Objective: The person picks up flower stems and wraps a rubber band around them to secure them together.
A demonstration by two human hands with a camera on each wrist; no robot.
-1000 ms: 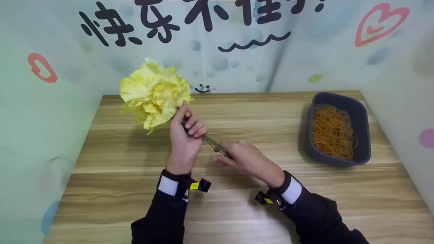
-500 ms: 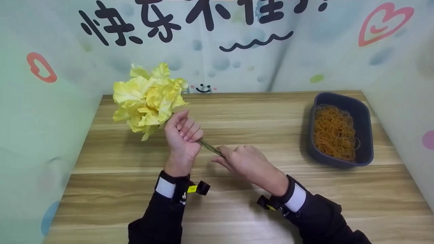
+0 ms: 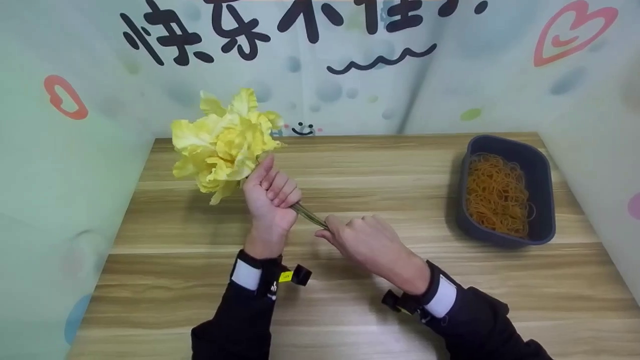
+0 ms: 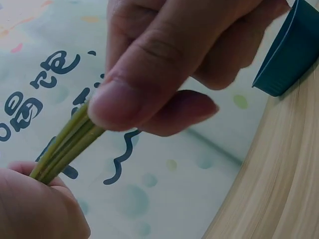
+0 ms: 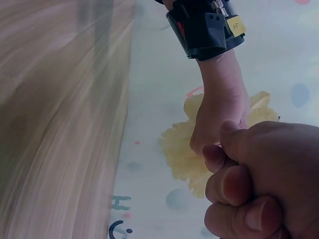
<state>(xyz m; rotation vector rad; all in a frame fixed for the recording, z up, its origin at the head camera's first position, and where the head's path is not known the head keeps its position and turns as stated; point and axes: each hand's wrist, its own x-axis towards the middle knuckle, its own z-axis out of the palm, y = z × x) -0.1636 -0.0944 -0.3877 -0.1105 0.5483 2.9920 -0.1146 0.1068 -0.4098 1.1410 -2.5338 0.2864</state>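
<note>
Yellow flowers hang near the desk's far left corner, the left hand curled round their green stems, the right hand gripping the lower ends. Gathering the stems appears the current step; the next move calls for a firm left grip. Rubber bands lie in a tub, far right.

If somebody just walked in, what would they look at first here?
Probably the big yellow flowers, toward the left of the head view, where the left hand grips just below the petals and the right hand holds the green stems lower down. Next might come the dark blue bin of tan rubber bands, on the wooden table's right side. Behind, big black Chinese characters cross the pale backdrop.
</note>
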